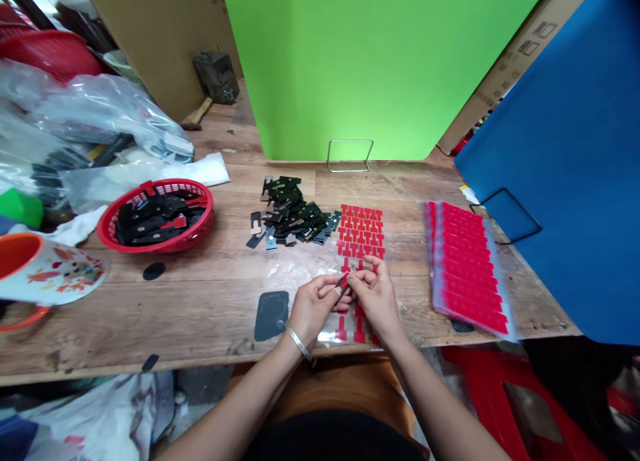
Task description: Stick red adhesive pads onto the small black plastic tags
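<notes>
My left hand (313, 309), with a silver bangle at the wrist, is closed on a small flat black piece (341, 290). At its upper end is a bit of red (346, 279), pinched by the thumb and fingers of my right hand (376, 298). Whether that red bit is a loose sticker or fixed to the piece is hard to make out. Under both hands lies a see-through sheet with rows of red T-shaped stickers (361, 231), partly hidden. Just beyond my left hand is a loose pile of flat black pieces with metal parts (300, 214).
A red basket (155, 248) of black and red pieces stands left, near a patterned mug (65, 274). Stacked red sticker sheets (470, 267) lie right. A dark rectangular patch (271, 315) is by my left wrist. Green (380, 67) and blue boards (565, 181) stand behind.
</notes>
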`<state>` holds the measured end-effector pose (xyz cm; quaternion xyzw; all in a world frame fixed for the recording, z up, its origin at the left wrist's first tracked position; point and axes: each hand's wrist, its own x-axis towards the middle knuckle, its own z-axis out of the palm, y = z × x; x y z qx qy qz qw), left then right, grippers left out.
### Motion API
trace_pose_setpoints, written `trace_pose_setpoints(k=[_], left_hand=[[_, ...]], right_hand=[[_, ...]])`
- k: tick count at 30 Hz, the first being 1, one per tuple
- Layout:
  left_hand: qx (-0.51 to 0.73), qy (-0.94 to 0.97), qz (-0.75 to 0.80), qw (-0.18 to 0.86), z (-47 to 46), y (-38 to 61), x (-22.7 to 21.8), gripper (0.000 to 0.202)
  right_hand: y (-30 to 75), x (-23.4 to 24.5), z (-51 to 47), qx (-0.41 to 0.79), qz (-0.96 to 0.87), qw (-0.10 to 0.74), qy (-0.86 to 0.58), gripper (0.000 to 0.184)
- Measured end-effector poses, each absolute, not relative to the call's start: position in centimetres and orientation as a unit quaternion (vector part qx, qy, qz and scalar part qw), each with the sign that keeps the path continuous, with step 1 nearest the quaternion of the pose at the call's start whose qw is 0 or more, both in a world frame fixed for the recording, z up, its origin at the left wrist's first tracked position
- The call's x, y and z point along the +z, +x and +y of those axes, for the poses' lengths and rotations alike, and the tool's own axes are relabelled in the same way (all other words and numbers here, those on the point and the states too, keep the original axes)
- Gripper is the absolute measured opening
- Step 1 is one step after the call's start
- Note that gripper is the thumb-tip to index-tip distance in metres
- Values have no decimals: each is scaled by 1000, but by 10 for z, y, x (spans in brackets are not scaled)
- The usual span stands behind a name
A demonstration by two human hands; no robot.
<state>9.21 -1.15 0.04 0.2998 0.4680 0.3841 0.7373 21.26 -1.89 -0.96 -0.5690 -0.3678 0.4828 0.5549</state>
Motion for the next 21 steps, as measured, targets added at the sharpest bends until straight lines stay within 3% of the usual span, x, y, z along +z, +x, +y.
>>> trace_pose_setpoints(k=[4, 15, 18, 21], left_hand=[[379, 316, 454, 742, -11, 89, 2, 33], [371, 344, 463, 728, -10, 81, 11, 30], [427, 418, 502, 626, 14, 46, 25, 29], [489, 526, 579, 386, 47, -13, 44, 28]], right_hand=[[217, -7, -19, 505, -417, 506, -561, 15], [222, -16, -24, 485, -429, 462, -606, 39], [221, -17, -24, 492, -436, 449, -605, 39], [219, -14, -24, 477, -468, 439, -601, 38]])
